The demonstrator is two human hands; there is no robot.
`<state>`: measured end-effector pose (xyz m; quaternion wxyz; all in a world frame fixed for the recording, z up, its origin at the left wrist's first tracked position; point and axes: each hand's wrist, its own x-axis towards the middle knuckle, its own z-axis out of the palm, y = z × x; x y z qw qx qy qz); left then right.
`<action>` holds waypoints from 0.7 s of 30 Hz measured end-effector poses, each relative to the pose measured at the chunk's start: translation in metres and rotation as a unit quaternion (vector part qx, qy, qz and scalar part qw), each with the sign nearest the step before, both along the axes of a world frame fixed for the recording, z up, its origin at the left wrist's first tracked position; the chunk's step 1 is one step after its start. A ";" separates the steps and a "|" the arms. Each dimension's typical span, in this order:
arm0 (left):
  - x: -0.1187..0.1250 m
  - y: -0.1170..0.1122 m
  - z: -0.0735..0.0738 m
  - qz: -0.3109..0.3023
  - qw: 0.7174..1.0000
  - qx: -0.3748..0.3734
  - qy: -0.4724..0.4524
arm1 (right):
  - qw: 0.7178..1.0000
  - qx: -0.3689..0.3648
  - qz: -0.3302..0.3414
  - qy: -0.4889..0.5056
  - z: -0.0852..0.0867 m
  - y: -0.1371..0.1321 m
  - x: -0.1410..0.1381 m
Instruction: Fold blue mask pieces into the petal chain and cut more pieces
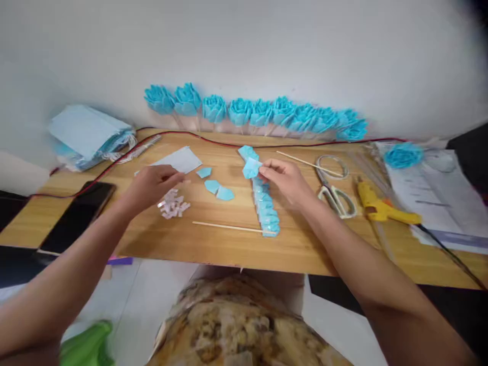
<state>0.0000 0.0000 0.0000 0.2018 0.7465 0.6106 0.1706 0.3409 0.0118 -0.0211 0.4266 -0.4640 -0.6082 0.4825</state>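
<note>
My right hand pinches a folded light-blue paper petal just above a row of overlapping blue petals laid down the middle of the wooden table. My left hand hovers with its fingers drawn together over a small pile of white tape bits; whether it holds one is unclear. Loose blue petals lie between the hands. A thin wooden stick lies in front of them.
Blue paper roses line the wall. Scissors, a second stick and a yellow glue gun lie right. A phone, blue paper stack, white sheet and red-black cable sit left.
</note>
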 end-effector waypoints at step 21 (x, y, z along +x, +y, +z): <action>0.090 0.002 0.036 -0.176 0.949 -0.056 -0.257 | 0.947 0.126 0.153 -0.253 0.056 -0.005 -0.022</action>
